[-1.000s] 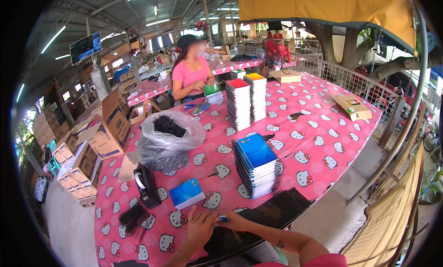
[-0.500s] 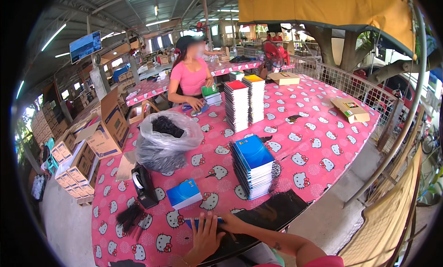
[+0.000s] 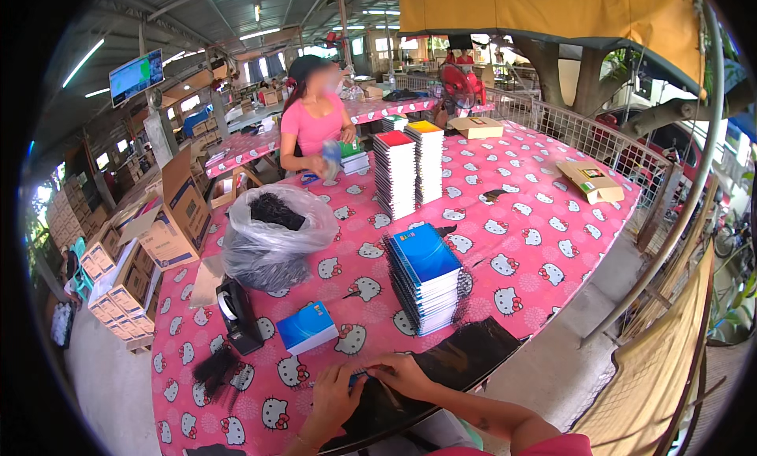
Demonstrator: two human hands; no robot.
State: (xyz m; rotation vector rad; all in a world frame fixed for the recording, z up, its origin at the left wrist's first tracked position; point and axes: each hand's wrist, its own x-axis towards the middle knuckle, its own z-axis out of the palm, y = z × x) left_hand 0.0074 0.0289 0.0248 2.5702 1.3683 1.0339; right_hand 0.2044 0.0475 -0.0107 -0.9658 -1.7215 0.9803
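Low in the head view, my two hands work together over the near table edge on a blue spiral notebook [image 3: 357, 376], which they mostly hide. My left hand [image 3: 337, 398] is closed on its left part. Close beside it, my right hand [image 3: 404, 375] pinches the notebook's edge with bent fingers. Beneath them lies a black sheet [image 3: 453, 361]. Just beyond stands a stack of blue unbound pads [image 3: 306, 327]. A tall pile of blue spiral notebooks [image 3: 426, 278] rises farther right.
At left sit a black tape dispenser [image 3: 239, 318], a bundle of black coils [image 3: 217, 373] and a clear bag of black coils [image 3: 277, 235]. Farther off are red-topped [image 3: 394, 176] and yellow-topped notebook piles [image 3: 426, 160]. A co-worker [image 3: 311, 125] handles notebooks across the table.
My left hand has gone from lying flat across the notebook to curling around it; my right fingers have drawn in to a pinch. The co-worker has raised a blue item. The view shifted slightly.
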